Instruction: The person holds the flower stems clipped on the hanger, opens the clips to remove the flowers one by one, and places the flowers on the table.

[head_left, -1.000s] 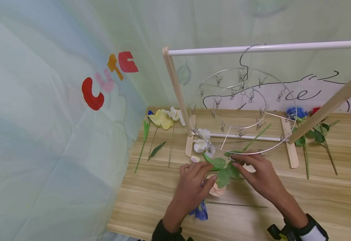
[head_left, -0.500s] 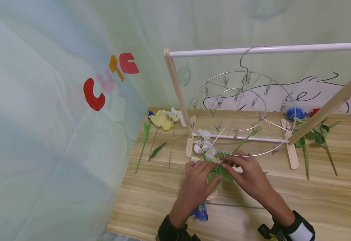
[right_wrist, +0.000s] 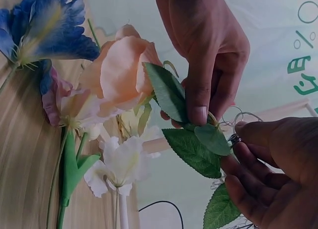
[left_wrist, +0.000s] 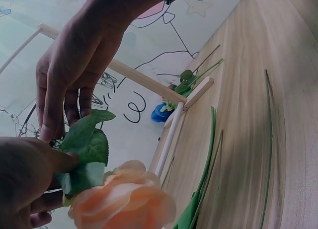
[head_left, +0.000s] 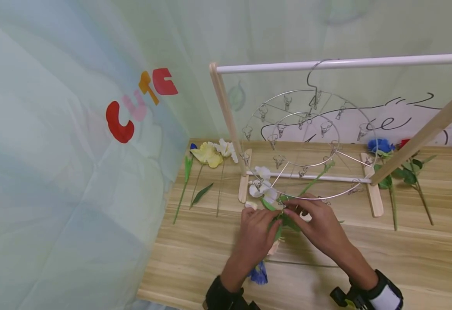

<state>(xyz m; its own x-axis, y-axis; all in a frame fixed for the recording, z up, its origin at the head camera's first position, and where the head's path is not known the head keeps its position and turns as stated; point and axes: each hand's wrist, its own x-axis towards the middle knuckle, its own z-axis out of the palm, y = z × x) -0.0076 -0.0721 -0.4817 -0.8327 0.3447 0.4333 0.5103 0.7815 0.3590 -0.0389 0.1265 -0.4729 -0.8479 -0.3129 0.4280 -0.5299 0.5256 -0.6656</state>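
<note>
My left hand [head_left: 257, 232] pinches the leafy stem of a peach rose [left_wrist: 126, 199] just below its bloom. In the right wrist view, the rose's green leaves [right_wrist: 189, 149] spread around the fingertips. My right hand [head_left: 322, 226] pinches a small metal clip [right_wrist: 234, 138] right beside that stem, the fingertips of both hands close together. The clip belongs to a round wire hanger [head_left: 314, 198], hooked on a white rail and ringed with several clips. The rose's green stem [head_left: 312, 183] slants up and away behind the right hand. In the head view, the hands mostly hide the bloom.
The rail [head_left: 264, 68] sits on a wooden-legged stand on the table [head_left: 412, 258]. At left lie a yellow flower [head_left: 208, 154] and a white flower [head_left: 227, 149]. Blue roses [head_left: 381, 145] lie at right, a blue-violet flower [head_left: 258, 273] in front, and white blooms [head_left: 262, 189] near the left leg.
Both hands have come closer together at the stem, the right one moving left. The wire hanger has turned slightly, and the rose's stem now points further up. Little differs over the last half second.
</note>
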